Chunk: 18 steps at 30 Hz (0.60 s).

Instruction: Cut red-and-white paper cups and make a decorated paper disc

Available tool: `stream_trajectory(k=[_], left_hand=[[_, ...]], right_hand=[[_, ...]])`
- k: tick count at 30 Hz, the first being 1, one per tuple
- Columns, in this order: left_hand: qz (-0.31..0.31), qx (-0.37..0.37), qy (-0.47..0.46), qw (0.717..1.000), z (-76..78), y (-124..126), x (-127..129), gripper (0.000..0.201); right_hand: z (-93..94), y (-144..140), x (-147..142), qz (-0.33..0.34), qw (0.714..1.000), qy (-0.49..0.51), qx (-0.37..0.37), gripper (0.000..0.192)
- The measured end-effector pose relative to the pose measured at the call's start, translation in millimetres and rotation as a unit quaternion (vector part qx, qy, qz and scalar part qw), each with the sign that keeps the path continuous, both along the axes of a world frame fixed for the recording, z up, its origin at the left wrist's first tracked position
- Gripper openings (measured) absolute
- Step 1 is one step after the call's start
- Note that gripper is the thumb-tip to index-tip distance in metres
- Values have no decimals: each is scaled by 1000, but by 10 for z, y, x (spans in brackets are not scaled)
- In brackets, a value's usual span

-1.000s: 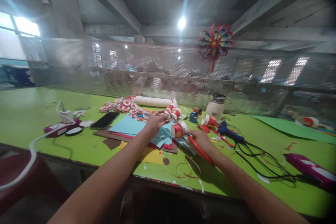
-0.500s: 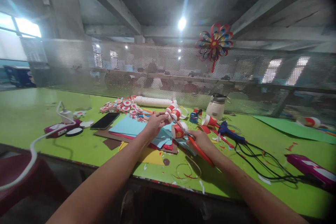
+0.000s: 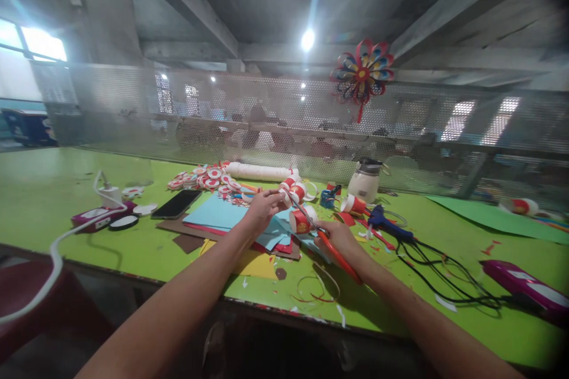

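Thin red/white paper strip (image 3: 288, 192), far-centre above counter (image 3: 66, 189), is pinched in closed left hand (image 3: 263, 208), red-handled scissors (image 3: 331, 249) gripped in closed right hand (image 3: 340, 238); strip prob. light, floppy, tear-prone, best held near cut.

green table (image 3: 53, 189) | mesh screen (image 3: 249, 106) | concrete beams (image 3: 186, 6) | ceiling lamp (image 3: 307, 39) | window (image 3: 42, 44)

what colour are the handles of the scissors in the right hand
Red-orange, seen in the head view: the scissors sit in the right hand.
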<state>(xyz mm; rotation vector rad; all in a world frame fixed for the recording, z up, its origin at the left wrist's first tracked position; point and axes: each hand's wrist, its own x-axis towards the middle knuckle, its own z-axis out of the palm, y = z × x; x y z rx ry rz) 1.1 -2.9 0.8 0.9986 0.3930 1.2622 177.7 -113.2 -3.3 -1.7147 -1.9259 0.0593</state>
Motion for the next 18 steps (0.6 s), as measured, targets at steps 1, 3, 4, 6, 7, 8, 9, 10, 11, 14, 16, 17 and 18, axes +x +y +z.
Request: stream_trajectory(k=[1, 3, 4, 6, 7, 8, 9, 10, 11, 14, 16, 17, 18], left_hand=[[0, 1, 0, 1000, -5, 4, 2, 23], [-1, 4, 1, 1000, -12, 10, 1, 23], [-3, 5, 3, 1000, -13, 12, -2, 24], [-15, 6, 12, 1000, -9, 20, -13, 24], [-24, 5, 18, 1000, -5, 26, -21, 25], [-32, 5, 24, 999, -2, 32, -30, 25], [-36, 5, 29, 999, 0, 38, -39, 25], [-36, 5, 31, 999, 1, 43, -48, 25], [-32, 6, 31, 999, -1, 47, -55, 24], [-18, 12, 24, 999, -14, 44, -63, 23], [-17, 16, 22, 999, -23, 35, -58, 23], [-17, 17, 22, 999, -25, 31, -54, 24], [-16, 18, 23, 999, -27, 28, -50, 24]], right_hand=[[-2, 2, -1, -2, 1000, -1, 0, 39], [-7, 12, 2, -1, 1000, -4, 1, 40], [-9, 19, 6, 0, 1000, -6, 1, 40], [-12, 31, 13, -1, 1000, -10, -1, 41], [-12, 36, 16, -2, 1000, -11, -2, 41], [-12, 38, 19, -3, 1000, -11, -3, 42], [-11, 39, 20, -4, 1000, -12, -3, 42], [-9, 39, 21, -4, 1000, -13, -1, 42], [-6, 38, 21, -3, 1000, -15, 0, 42], [5, 34, 18, -7, 1000, -18, -5, 41], [11, 35, 19, -8, 1000, -20, -10, 41], [11, 37, 21, -8, 1000, -22, -11, 41], [10, 40, 24, -7, 1000, -22, -9, 41]])
